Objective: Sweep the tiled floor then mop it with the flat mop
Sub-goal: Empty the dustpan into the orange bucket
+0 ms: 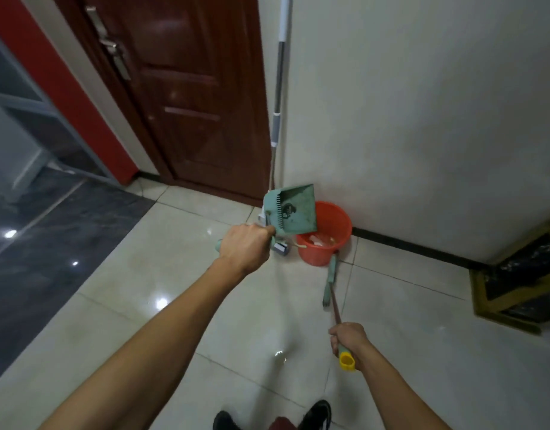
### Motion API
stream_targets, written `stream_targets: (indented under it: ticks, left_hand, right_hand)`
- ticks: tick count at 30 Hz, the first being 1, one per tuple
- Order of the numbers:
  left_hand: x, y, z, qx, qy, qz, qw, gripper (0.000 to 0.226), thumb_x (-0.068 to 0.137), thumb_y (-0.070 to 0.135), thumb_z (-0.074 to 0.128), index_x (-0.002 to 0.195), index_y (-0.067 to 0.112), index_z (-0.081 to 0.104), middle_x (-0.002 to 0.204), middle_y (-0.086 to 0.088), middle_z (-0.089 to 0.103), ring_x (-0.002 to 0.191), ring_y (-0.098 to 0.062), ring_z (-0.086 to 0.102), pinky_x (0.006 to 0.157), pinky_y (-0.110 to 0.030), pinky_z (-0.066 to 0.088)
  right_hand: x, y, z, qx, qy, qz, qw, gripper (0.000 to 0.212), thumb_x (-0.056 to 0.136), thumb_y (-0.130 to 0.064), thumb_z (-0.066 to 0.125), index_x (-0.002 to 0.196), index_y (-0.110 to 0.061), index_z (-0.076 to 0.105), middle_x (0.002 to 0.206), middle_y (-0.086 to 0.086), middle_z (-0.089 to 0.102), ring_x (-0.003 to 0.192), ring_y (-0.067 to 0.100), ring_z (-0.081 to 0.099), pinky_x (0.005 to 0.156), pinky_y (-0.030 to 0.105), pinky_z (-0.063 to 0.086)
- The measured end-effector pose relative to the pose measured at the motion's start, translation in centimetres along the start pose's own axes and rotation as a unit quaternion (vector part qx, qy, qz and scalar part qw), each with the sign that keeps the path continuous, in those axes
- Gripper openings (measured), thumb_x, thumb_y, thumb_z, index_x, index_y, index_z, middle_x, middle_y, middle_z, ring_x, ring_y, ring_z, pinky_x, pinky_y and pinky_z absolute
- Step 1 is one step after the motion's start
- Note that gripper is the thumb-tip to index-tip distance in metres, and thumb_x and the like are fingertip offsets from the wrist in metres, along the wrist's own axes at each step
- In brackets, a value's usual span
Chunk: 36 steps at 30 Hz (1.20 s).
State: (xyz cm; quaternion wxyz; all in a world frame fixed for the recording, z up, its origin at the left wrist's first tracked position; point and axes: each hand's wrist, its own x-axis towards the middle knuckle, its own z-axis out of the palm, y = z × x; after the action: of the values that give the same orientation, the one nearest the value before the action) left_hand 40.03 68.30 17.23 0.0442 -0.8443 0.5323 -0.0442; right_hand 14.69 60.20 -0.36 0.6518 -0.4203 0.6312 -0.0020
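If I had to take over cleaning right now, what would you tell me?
Left hand: grips the dustpan handle, pan lifted and tipped over the orange bucket, some dirt still in it.
Right hand: grips the broom handle near its yellow end; the broom head rests on the floor beside the bucket.
Flat mop: leaning in the corner by the door, untouched.
Done: dirt has been gathered into the dustpan.
Left: finish emptying the pan, put broom and pan down, then take the mop and mop the tiles.
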Motion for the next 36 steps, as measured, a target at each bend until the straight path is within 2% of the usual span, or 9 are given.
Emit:
stream_targets:
  ticks: [10,13,17,22,24,27,32,34,36]
  left_hand:
    - [-15.7,-12.1,5.2,-0.088,-0.035,-0.132,0.987,0.034,0.09,0.027,0.055,0.122,0.034,0.065,0.093,-0.005,0.073,0.078,-0.032,0.068,0.064,-0.035,0.05]
    - [-21.9,-16.0,7.2,-0.115,-0.039,-0.178,0.977,0.036,0.089,0.027,0.056,0.123,0.037,0.066,0.09,-0.005,0.074,0.076,-0.032,0.069,0.061,-0.033,0.048]
    - [-30.2,-20.8,10.2,-0.147,-0.063,-0.239,0.958,0.038,0.09,0.03,0.055,0.126,0.039,0.064,0.092,-0.006,0.074,0.079,-0.033,0.069,0.067,-0.036,0.053]
    - [-39.6,-26.1,13.7,-0.156,-0.106,-0.291,0.938,0.032,0.093,0.034,0.055,0.123,0.04,0.065,0.091,-0.003,0.074,0.079,-0.03,0.069,0.067,-0.035,0.053]
    - [-42.9,-27.9,14.8,-0.154,-0.116,-0.314,0.93,0.029,0.092,0.034,0.056,0.119,0.038,0.068,0.088,-0.004,0.073,0.076,-0.031,0.068,0.067,-0.035,0.054]
    - [-47.3,-30.0,16.2,-0.16,-0.128,-0.356,0.912,0.026,0.093,0.033,0.056,0.115,0.037,0.069,0.082,-0.004,0.072,0.07,-0.031,0.067,0.066,-0.038,0.057]
    - [-52.6,-31.0,18.5,-0.152,-0.154,-0.381,0.899,0.021,0.095,0.03,0.054,0.108,0.032,0.07,0.072,0.001,0.067,0.059,-0.024,0.062,0.059,-0.034,0.056]
    - [-54.0,-30.8,19.1,-0.148,-0.173,-0.379,0.897,0.02,0.096,0.031,0.053,0.105,0.031,0.07,0.07,0.003,0.065,0.057,-0.02,0.06,0.057,-0.033,0.056]
    - [-55.1,-30.4,19.4,-0.159,-0.189,-0.384,0.89,0.019,0.097,0.03,0.052,0.104,0.029,0.07,0.07,0.004,0.065,0.058,-0.019,0.06,0.058,-0.036,0.058]
  right_hand:
    - [-5.0,4.4,11.3,-0.065,-0.046,0.048,0.996,0.005,0.088,0.012,0.052,0.088,0.012,0.057,0.05,0.014,0.052,0.031,0.017,0.043,0.036,0.02,0.039]
    - [-7.4,6.6,15.6,-0.089,-0.065,0.054,0.992,0.007,0.092,0.008,0.05,0.092,0.011,0.056,0.053,0.014,0.053,0.033,0.018,0.044,0.037,0.021,0.04]
    - [-9.7,9.5,21.9,-0.087,-0.082,0.053,0.991,0.006,0.094,0.004,0.051,0.096,0.009,0.054,0.066,0.018,0.055,0.033,0.016,0.049,0.037,0.021,0.041]
    - [-11.3,12.9,29.6,-0.086,-0.099,0.07,0.989,0.009,0.094,0.0,0.052,0.098,0.008,0.054,0.057,0.019,0.062,0.043,0.02,0.049,0.036,0.021,0.039]
    - [-11.5,14.0,32.4,-0.086,-0.105,0.072,0.988,0.008,0.094,0.0,0.052,0.097,0.007,0.055,0.061,0.022,0.063,0.044,0.021,0.049,0.038,0.021,0.039]
    - [-11.6,15.6,36.3,-0.08,-0.117,0.073,0.987,0.008,0.093,-0.001,0.051,0.097,0.004,0.055,0.072,0.026,0.063,0.037,0.017,0.047,0.039,0.021,0.039]
    - [-11.3,18.3,40.7,-0.04,-0.153,0.095,0.983,0.013,0.095,-0.006,0.048,0.106,0.001,0.052,0.091,0.03,0.068,0.044,0.015,0.049,0.04,0.022,0.043]
    - [-11.3,19.8,41.6,-0.073,-0.157,0.1,0.98,0.019,0.098,-0.006,0.044,0.114,0.0,0.051,0.089,0.026,0.066,0.05,0.018,0.048,0.04,0.022,0.043]
    - [-11.3,21.3,41.9,-0.144,-0.147,0.082,0.975,0.023,0.098,-0.004,0.04,0.119,-0.012,0.047,0.081,0.02,0.058,0.052,0.019,0.047,0.041,0.023,0.041]
